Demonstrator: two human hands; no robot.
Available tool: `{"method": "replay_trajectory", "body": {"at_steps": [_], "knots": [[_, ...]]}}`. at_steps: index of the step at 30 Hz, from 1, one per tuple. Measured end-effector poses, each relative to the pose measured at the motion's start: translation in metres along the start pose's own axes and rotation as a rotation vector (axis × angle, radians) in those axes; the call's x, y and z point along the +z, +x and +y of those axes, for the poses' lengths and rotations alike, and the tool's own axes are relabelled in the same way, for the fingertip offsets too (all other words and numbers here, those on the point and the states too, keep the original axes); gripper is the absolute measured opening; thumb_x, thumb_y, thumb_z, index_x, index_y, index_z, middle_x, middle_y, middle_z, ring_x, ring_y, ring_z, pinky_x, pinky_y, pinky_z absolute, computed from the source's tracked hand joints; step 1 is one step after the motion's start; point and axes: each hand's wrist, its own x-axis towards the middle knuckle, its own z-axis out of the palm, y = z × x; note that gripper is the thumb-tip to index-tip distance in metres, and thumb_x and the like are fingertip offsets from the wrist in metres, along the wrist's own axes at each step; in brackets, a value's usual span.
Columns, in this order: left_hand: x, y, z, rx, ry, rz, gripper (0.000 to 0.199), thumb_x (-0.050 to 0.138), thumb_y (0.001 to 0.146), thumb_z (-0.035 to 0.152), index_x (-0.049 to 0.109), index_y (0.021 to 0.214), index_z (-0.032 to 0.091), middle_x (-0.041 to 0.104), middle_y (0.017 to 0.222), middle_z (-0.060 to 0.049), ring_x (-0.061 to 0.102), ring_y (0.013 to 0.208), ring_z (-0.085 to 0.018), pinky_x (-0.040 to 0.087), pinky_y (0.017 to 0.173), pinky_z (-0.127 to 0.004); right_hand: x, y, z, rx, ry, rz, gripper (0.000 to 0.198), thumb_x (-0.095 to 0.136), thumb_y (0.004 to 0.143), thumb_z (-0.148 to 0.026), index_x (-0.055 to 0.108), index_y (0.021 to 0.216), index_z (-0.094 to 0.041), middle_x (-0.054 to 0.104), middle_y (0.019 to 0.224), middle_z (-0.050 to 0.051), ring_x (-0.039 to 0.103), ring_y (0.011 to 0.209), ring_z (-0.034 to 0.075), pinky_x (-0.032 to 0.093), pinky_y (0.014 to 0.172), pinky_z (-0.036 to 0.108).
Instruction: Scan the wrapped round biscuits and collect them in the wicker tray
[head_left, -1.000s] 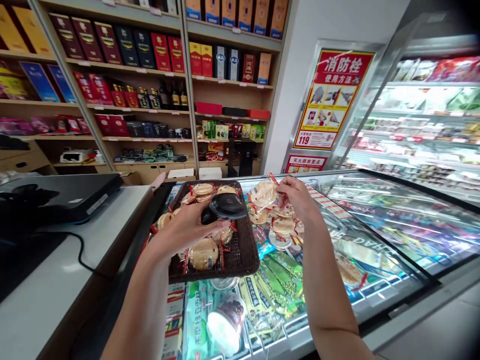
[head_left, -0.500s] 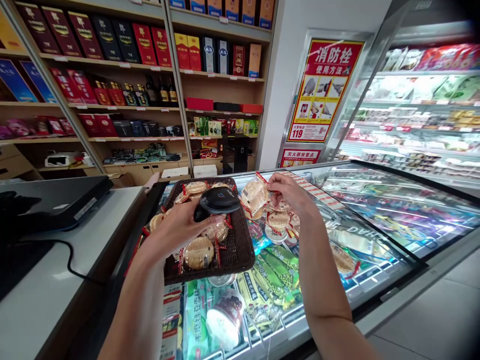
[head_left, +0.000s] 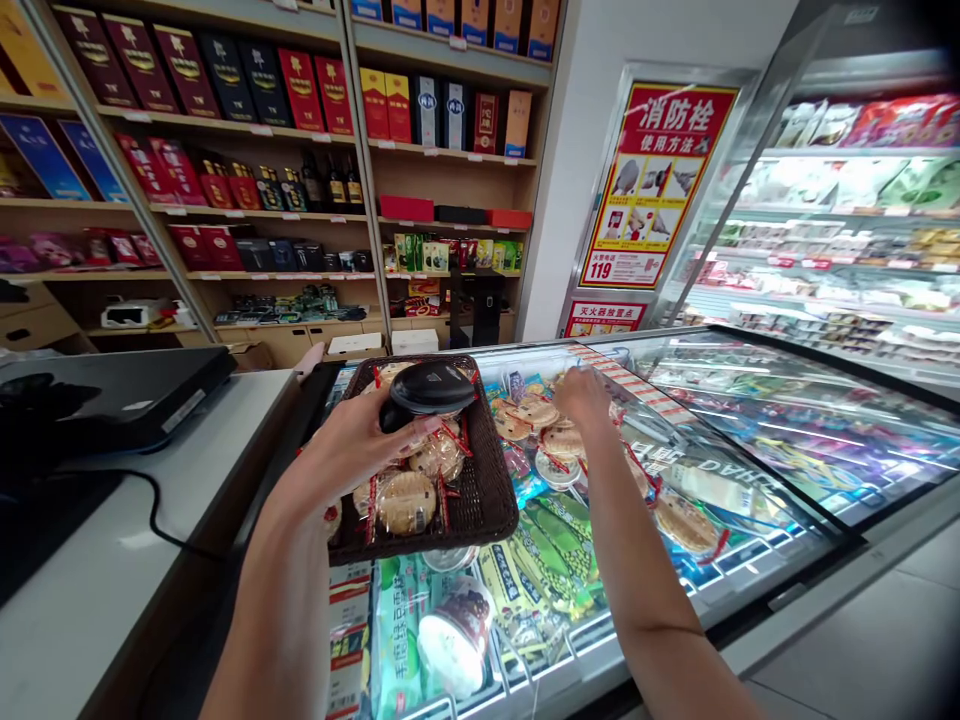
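Observation:
My left hand (head_left: pixel 352 437) is closed on a black barcode scanner (head_left: pixel 429 388), held above a dark brown woven basket (head_left: pixel 491 490). Inside the basket are several round flat pastries (head_left: pixel 406 502) in clear wrappers with red edges. My right hand (head_left: pixel 585 397) is over a group of similar wrapped pastries (head_left: pixel 537 411) on the freezer's glass top (head_left: pixel 637 362). Its fingers point down and away, hidden behind the back of the hand, so what they hold, if anything, does not show. One more wrapped pastry (head_left: pixel 686 522) lies right of my forearm.
Below the glass lie green ice pop packs (head_left: pixel 559 540) and an ice cream cup (head_left: pixel 456 635). A white counter (head_left: pixel 150 520) with a black device (head_left: pixel 120 395) and cable stands left. Shelves of boxes (head_left: pixel 259 85) line the back; a refrigerated display (head_left: pixel 847 220) is right.
My right hand has gone from holding a wrapped pastry up beside the basket to lower over the pastries on the glass, slightly right. The left hand still grips the scanner; the view shifted slightly.

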Motion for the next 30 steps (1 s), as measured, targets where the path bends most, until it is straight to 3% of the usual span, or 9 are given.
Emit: {"method": "replay_trajectory", "body": {"at_steps": [2, 6, 11, 14, 18, 22, 24, 27, 30], "knots": [[-0.001, -0.001, 0.000, 0.011, -0.016, 0.008, 0.045, 0.060, 0.080, 0.058, 0.067, 0.099, 0.018, 0.061, 0.067, 0.000, 0.052, 0.059, -0.014, 0.036, 0.052, -0.024, 0.005, -0.011, -0.019, -0.141, -0.025, -0.102, 0.013, 0.059, 0.088, -0.023, 0.053, 0.077, -0.019, 0.064, 0.092, 0.015, 0.061, 0.099, 0.029, 0.043, 0.083, 0.037], [-0.005, -0.005, 0.001, 0.008, -0.041, 0.029, 0.046, 0.061, 0.080, 0.057, 0.067, 0.103, 0.018, 0.060, 0.065, 0.002, 0.051, 0.057, -0.014, 0.036, 0.053, -0.024, 0.032, -0.042, -0.064, -0.430, 0.107, -0.431, 0.018, 0.056, 0.092, -0.037, 0.062, 0.087, -0.021, 0.068, 0.089, 0.008, 0.063, 0.083, 0.023, 0.043, 0.076, 0.033], [-0.010, -0.009, 0.002, 0.005, -0.048, 0.055, 0.040, 0.061, 0.081, 0.057, 0.066, 0.092, 0.019, 0.060, 0.061, 0.002, 0.054, 0.061, -0.016, 0.038, 0.056, -0.024, 0.068, -0.080, -0.091, -0.597, 0.325, -0.684, 0.027, 0.062, 0.089, -0.034, 0.063, 0.112, -0.021, 0.068, 0.108, 0.008, 0.062, 0.098, 0.023, 0.044, 0.085, 0.033], [-0.010, -0.009, 0.001, 0.004, -0.057, 0.070, 0.040, 0.060, 0.081, 0.057, 0.066, 0.091, 0.019, 0.059, 0.060, 0.002, 0.052, 0.059, -0.015, 0.037, 0.055, -0.025, 0.082, -0.088, -0.092, -0.492, 0.529, -0.747, 0.028, 0.063, 0.088, -0.034, 0.064, 0.112, -0.021, 0.069, 0.104, 0.005, 0.062, 0.096, 0.020, 0.046, 0.084, 0.031], [-0.011, -0.009, 0.000, 0.017, -0.053, 0.056, 0.043, 0.060, 0.081, 0.058, 0.067, 0.096, 0.018, 0.055, 0.060, 0.003, 0.047, 0.057, -0.014, 0.034, 0.053, -0.024, 0.095, -0.085, -0.089, -0.248, 0.822, -0.891, 0.022, 0.062, 0.086, -0.038, 0.068, 0.090, -0.017, 0.067, 0.081, 0.002, 0.060, 0.072, 0.014, 0.048, 0.071, 0.026], [-0.011, -0.009, -0.002, 0.028, -0.039, 0.070, 0.045, 0.060, 0.081, 0.060, 0.069, 0.098, 0.019, 0.056, 0.063, 0.003, 0.049, 0.059, -0.015, 0.034, 0.055, -0.024, 0.095, -0.078, -0.088, -0.134, 0.910, -0.687, 0.014, 0.074, 0.073, -0.024, 0.063, 0.079, -0.017, 0.065, 0.077, 0.000, 0.059, 0.070, 0.012, 0.049, 0.069, 0.025], [-0.011, -0.009, -0.003, 0.038, -0.033, 0.072, 0.045, 0.060, 0.082, 0.059, 0.069, 0.100, 0.019, 0.058, 0.063, 0.002, 0.051, 0.060, -0.015, 0.036, 0.057, -0.025, 0.092, -0.078, -0.088, -0.091, 0.915, -0.671, 0.019, 0.075, 0.072, -0.023, 0.060, 0.083, -0.018, 0.064, 0.078, -0.001, 0.059, 0.069, 0.012, 0.050, 0.066, 0.025], [-0.011, -0.008, -0.004, 0.048, -0.023, 0.074, 0.045, 0.061, 0.081, 0.059, 0.069, 0.102, 0.020, 0.059, 0.064, 0.002, 0.050, 0.060, -0.015, 0.037, 0.058, -0.025, 0.088, -0.082, -0.089, -0.031, 0.983, -0.876, 0.026, 0.077, 0.075, -0.027, 0.058, 0.090, -0.019, 0.064, 0.077, -0.002, 0.062, 0.064, 0.012, 0.052, 0.061, 0.026], [-0.010, -0.007, -0.003, 0.037, -0.019, 0.063, 0.045, 0.061, 0.081, 0.059, 0.070, 0.101, 0.019, 0.058, 0.062, 0.003, 0.049, 0.058, -0.015, 0.036, 0.057, -0.025, 0.087, -0.087, -0.093, 0.016, 1.160, -1.114, 0.027, 0.078, 0.076, -0.031, 0.062, 0.092, -0.017, 0.068, 0.080, 0.001, 0.067, 0.069, 0.013, 0.056, 0.069, 0.026]]}}
